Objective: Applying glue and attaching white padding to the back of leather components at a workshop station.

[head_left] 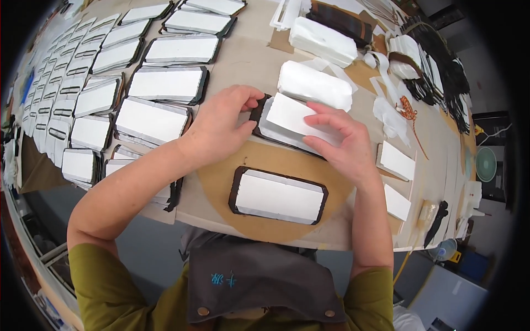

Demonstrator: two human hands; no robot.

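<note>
My left hand [221, 121] has its thumb and curled fingers at the left end of a dark-edged panel [255, 117], which looks like leather with a pale grey layer on top. Over that grey layer lies a white card [285, 114], skewed to the panel. My right hand [349, 140] holds the card's right part between thumb and fingers, hiding its end. Nearer to me, a second dark-edged panel [279, 197] with a white card on it rests on a round tan board [221, 185]. Just beyond my hands is a stack of white sheets [314, 85].
Stacks of dark-edged panels with white cards [165, 85] fill the left of the table [237, 66]. White cards [396, 161] lie at right, near an orange cord [408, 110]. A brush-like black tool [436, 223] is by the right edge. Dark strips [441, 83] are heaped far right.
</note>
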